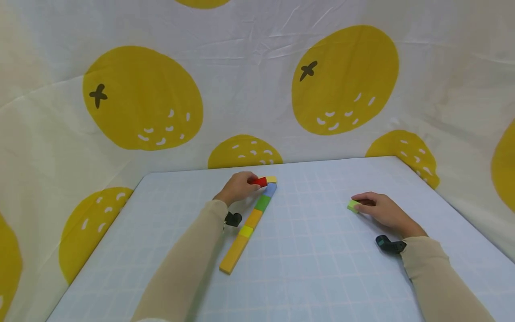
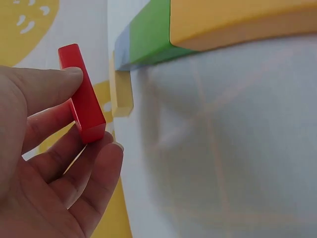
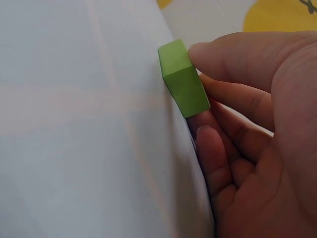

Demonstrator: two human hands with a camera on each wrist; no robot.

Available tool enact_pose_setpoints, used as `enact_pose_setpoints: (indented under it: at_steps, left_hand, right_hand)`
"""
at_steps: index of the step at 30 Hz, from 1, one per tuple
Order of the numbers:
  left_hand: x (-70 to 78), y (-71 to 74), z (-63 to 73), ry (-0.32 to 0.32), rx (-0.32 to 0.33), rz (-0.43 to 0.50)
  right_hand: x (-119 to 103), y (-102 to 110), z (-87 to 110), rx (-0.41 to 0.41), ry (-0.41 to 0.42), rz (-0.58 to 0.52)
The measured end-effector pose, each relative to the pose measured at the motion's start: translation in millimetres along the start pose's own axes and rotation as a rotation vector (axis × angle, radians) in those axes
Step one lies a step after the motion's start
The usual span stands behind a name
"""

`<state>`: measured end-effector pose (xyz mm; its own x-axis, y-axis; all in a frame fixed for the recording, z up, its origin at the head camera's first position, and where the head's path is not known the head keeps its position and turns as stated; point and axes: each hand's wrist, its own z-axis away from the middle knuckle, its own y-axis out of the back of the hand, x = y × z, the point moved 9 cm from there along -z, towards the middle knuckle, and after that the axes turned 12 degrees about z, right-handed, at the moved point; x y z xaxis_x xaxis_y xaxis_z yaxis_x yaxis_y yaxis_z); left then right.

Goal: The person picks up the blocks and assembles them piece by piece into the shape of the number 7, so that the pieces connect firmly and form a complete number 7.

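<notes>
Between thumb and fingers, my left hand (image 1: pixel 240 185) pinches a red block (image 2: pixel 88 96) at the far end of a line of blocks. That line runs from a long orange block (image 1: pixel 234 255) near me through a yellow block (image 1: pixel 246 231), another orange block (image 1: pixel 254 218), a green block (image 1: pixel 263 203) and a blue block (image 1: pixel 271 189). A pale yellow block (image 1: pixel 272 179) lies crosswise at its far end, close beside the red one. Off to the right, my right hand (image 1: pixel 380 209) pinches a light green block (image 3: pixel 185 82) close over the table.
The table (image 1: pixel 314 268) has a pale blue cloth with a faint grid. A white curtain (image 1: pixel 249 89) with large yellow fruit prints hangs behind its far edge. Dark wrist devices sit by the left cuff (image 1: pixel 233 219) and the right cuff (image 1: pixel 389 245).
</notes>
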<state>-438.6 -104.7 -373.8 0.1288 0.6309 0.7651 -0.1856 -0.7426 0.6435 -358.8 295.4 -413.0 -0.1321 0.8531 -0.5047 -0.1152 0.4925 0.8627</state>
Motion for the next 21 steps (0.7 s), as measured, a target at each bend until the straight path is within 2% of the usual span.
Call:
enact_pose_setpoints:
  at_steps: [11, 21]
  left_hand:
    - [-19.1, 8.8, 3.1, 0.053, 0.014, -0.016]
    - [-30.5, 17.9, -3.3, 0.077, 0.016, 0.009]
  right_hand:
    - [-2, -2, -3.8, -0.004, -0.001, 0.022]
    - [0, -2, -1.5, -0.001, -0.015, 0.014]
